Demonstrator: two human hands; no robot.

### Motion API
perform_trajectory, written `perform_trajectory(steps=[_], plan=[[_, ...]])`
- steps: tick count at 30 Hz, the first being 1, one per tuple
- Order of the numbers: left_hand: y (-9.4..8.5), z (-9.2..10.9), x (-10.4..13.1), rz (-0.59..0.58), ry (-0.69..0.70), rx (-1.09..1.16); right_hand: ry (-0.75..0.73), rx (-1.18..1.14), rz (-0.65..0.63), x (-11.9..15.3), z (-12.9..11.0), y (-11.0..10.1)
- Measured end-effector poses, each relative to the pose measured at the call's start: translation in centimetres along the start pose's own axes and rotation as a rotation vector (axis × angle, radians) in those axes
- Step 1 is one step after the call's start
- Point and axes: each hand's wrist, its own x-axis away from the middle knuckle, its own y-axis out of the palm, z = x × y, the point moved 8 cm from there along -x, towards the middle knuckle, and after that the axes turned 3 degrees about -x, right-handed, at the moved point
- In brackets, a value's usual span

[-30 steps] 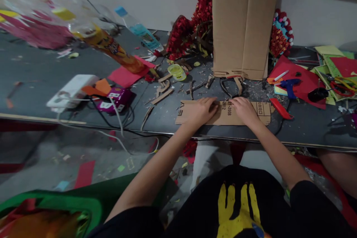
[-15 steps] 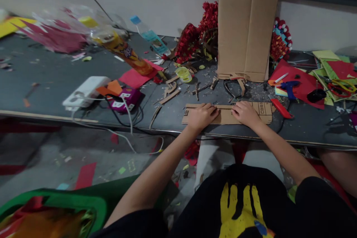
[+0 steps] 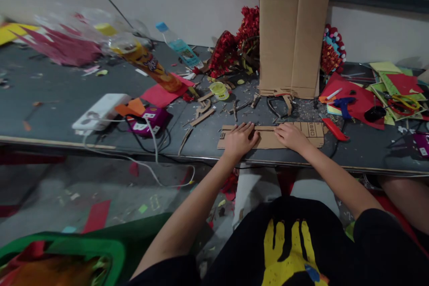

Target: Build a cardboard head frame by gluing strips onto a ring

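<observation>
Left hand [image 3: 238, 141] now spread wider, atop cardboard strip [image 3: 267, 141], right hand [image 3: 291, 136] curled

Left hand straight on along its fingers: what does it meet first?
Past the cardboard strip, the left hand would probably meet the dark curved object before the tall cardboard panel; depth is unclear.

Black short-sleeved shirt [image 3: 345, 250], yellow print [image 3: 281, 267], pale trousers [image 3: 253, 183]
</observation>
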Motion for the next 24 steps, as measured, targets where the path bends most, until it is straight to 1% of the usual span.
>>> perform_trajectory(steps=[1,3,7,10,13,14,16,17,18,19,21,22,24], plan=[[-0.1,0.0,0.0,0.005,-0.001,0.002,-0.002,-0.001,0.005,0.0,0.1,-0.1],[-0.5,0.0,-0.1,0.021,0.006,0.008,0.043,-0.02,0.061,0.2,0.6,-0.7],[-1.0,-0.2,-0.6,0.025,0.028,0.021,0.243,-0.076,0.233,1.0,2.6,-2.1],[-1.0,-0.6,-1.3,0.009,0.021,0.023,0.318,-0.145,0.311,1.5,3.6,-3.2],[-0.7,-0.9,-2.3,-0.072,0.052,0.006,0.337,-0.205,0.381,2.8,4.9,-5.7],[-0.6,-1.0,-2.6,-0.105,0.071,0.008,0.352,-0.178,0.405,3.6,5.6,-6.9],[-0.5,-0.7,-3.0,-0.155,0.118,0.031,0.437,-0.058,0.435,6.0,7.6,-9.4],[-0.6,-0.5,-3.1,-0.168,0.142,0.049,0.485,0.03,0.411,7.3,8.7,-10.3],[-0.6,-0.3,-3.1,-0.177,0.165,0.066,0.532,0.127,0.36,8.6,9.7,-10.9],[-0.5,0.0,-3.2,-0.181,0.183,0.082,0.576,0.202,0.284,9.9,10.7,-11.1],[-0.4,0.6,-3.3,-0.18,0.217,0.104,0.635,0.26,0.128,11.9,12.3,-10.6],[-0.3,0.9,-3.5,-0.174,0.235,0.111,0.658,0.267,0.078,12.6,12.8,-10.2],[-0.1,1.3,-3.8,-0.156,0.273,0.12,0.678,0.276,0.029,13.2,13.3,-9.5]])
